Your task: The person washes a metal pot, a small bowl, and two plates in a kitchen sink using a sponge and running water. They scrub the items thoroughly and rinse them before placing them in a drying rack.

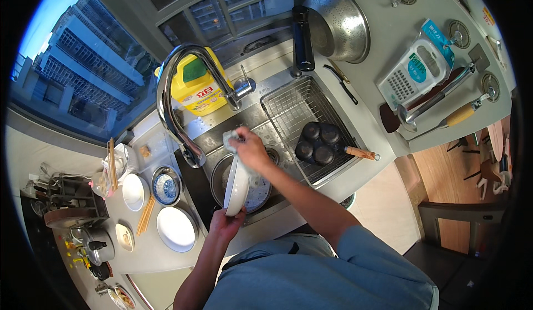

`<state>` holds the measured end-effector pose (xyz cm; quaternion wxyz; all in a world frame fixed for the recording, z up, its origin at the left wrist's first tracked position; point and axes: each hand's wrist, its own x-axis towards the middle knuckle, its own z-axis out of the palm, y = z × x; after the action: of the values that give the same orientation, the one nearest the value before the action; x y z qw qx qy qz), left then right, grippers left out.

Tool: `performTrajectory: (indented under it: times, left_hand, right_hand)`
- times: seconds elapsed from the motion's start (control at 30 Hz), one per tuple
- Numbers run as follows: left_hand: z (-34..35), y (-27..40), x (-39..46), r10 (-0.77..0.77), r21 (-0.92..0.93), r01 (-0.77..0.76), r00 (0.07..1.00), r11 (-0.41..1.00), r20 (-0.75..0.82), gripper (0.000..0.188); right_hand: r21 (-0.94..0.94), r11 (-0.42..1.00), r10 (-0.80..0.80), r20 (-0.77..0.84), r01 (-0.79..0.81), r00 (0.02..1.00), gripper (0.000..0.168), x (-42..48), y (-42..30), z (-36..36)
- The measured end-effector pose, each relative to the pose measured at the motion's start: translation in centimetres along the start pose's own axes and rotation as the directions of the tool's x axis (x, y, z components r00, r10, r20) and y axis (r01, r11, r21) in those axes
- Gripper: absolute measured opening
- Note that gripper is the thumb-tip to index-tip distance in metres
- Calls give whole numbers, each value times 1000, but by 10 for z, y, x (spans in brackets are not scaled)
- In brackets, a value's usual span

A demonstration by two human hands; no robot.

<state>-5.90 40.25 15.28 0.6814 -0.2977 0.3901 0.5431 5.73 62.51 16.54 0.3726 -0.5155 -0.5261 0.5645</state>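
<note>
Over the steel sink (216,137), my left hand (227,225) grips the lower rim of a white dish (238,189), which is tilted up on edge. A greyish dishcloth (230,140) is bunched in the fingers of my right hand (249,148), close to the dish's upper end. Beneath the dish sits a round metal pan (263,193) with soapy water and bubbles in it. The dish hides part of this pan. A chrome faucet (173,118) arches over the sink's left side.
A four-cup pan (318,143) lies in the wire rack (287,120) at right. Behind the sink stands a yellow detergent jug (198,87). On the left counter are a white plate (176,229), a white bowl (134,192), a metal bowl (166,186) and chopsticks (145,216).
</note>
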Motion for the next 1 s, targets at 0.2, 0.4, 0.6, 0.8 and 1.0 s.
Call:
performTrajectory:
  times: [0.2,0.4,0.6,0.8,1.0]
  left_hand:
    - [-13,5,-5,-103,46,95,972,994,210,39]
    - [-44,8,19,82,189,-123,974,974,210,44]
    - [-13,28,7,326,461,-396,918,794,227,69]
    - [24,42,-23,112,649,-290,947,703,301,86]
    - [66,73,-32,47,837,-254,963,484,265,86]
  right_hand:
    - [690,252,211,645,-679,734,30,1,116,0]
    - [712,202,534,496,-673,685,38,-89,47,22]
    - [708,197,501,522,-678,690,45,-105,7,-17]
    - [583,450,463,495,-677,735,44,-55,-12,-46]
    - [94,688,452,721,-720,526,42,-19,-15,-74]
